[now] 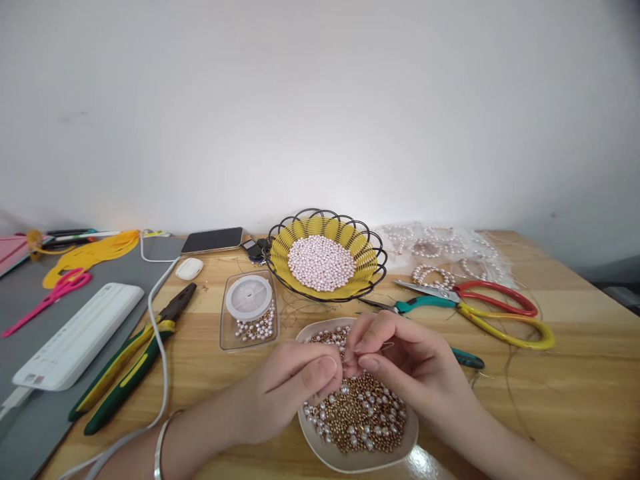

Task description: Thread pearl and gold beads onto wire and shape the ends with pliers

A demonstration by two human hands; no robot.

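Note:
My left hand [300, 380] is closed, its thumb pressed on the curled fingers; what it holds is hidden. Its fingertips meet those of my right hand [400, 360], which pinches a thin strand [387, 345], too fine to tell whether it is wire or thread. Both hands hover over a pale dish [336, 461] filled with small gold beads [345, 417] and white pearl beads [370, 443]. Behind the dish stands a yellow woven basket [367, 267] with a black looped rim, holding many pinkish pearl beads [323, 262].
Left of the dish, a clear box [225, 337] holds a white spool [249, 298] and beads. Pliers [135, 360], a power bank [80, 337] and pink scissors [55, 297] lie further left. Red-and-yellow-handled scissors [480, 307], teal-handled pliers [425, 303] and beaded loops [433, 275] are at right.

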